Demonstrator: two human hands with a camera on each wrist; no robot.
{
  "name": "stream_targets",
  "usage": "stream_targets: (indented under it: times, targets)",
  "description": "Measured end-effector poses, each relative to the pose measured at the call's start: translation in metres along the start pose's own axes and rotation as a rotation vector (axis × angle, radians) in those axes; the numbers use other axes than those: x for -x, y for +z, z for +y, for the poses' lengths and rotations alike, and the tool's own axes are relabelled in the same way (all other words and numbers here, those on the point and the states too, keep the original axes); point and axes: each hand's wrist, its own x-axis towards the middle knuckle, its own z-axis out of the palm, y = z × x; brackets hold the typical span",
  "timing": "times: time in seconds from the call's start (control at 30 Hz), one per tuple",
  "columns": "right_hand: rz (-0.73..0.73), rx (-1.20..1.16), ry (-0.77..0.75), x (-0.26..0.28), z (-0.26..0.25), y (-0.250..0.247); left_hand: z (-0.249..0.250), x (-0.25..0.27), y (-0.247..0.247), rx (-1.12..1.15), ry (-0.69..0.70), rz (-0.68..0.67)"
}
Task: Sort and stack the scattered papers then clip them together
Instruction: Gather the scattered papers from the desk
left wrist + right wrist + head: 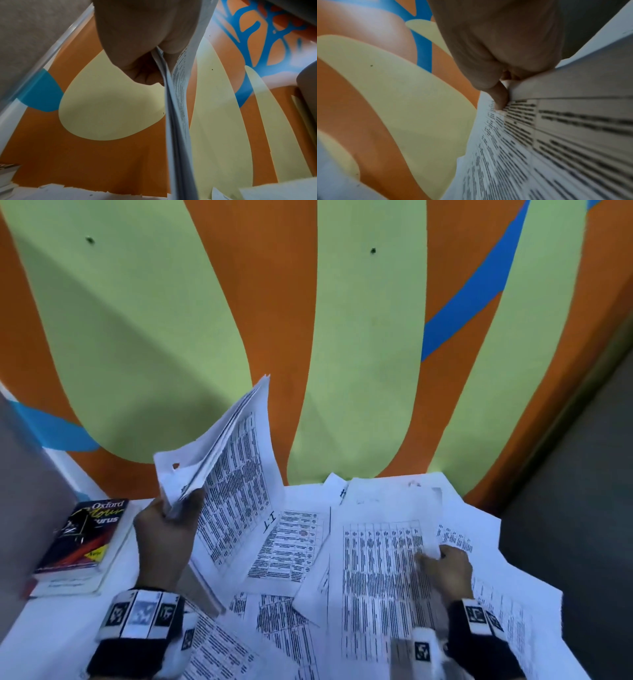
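Several gathered sheets (222, 460) were gripped upright by the left hand (164, 539); one printed page (383, 577) near the counter's right edge was pinched by the right hand (445, 573).

Head view high above the tabletop (61, 642), facing down; both wrist views close, sharing the striped wall (106, 108)

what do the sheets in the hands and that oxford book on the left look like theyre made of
Held bundle: thin matte white printer paper, apparently; it bends and fans in the left hand. Sheet pinched by the right hand: the same paper, curling at the pinched edge, with black printed tables. Oxford book: probably a glossy card paperback cover, judging by its sheen, over a paper page block.
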Motion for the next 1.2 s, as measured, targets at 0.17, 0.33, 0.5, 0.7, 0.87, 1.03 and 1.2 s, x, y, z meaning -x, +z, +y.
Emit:
stream_targets:
  times: [0.17,0.33,0.5,0.7,0.87,1.03,1.2]
  targets:
    - [0.095,-0.07,-0.219,0.006,-0.012,-0.017,0.003,-0.003,0.001,0.052,-0.003,-0.038]
    - [0.034,-0.17,-0.584,0.029,-0.059,-0.051,0.0,-0.004,0.001,0.033,-0.09,-0.025]
    - [-0.136,-0.557,-0.641,0.033,-0.108,-0.082,0.019,-0.004,0.011,-0.049,-0.129,-0.083]
    - [-0.544,-0.628,-0.386,0.021,-0.132,-0.066,0.029,0.002,0.029,0.025,-0.118,-0.312]
    - [-0.641,-0.556,-0.312,0.02,-0.118,-0.017,0.031,0.018,0.041,0.13,-0.198,-0.508]
    - [-0.605,-0.463,-0.255,0.021,-0.092,0.015,0.034,0.031,0.051,0.162,-0.318,-0.551]
    - [-0.528,-0.532,-0.262,0.038,-0.106,0.028,0.036,0.031,0.045,0.164,-0.284,-0.542]
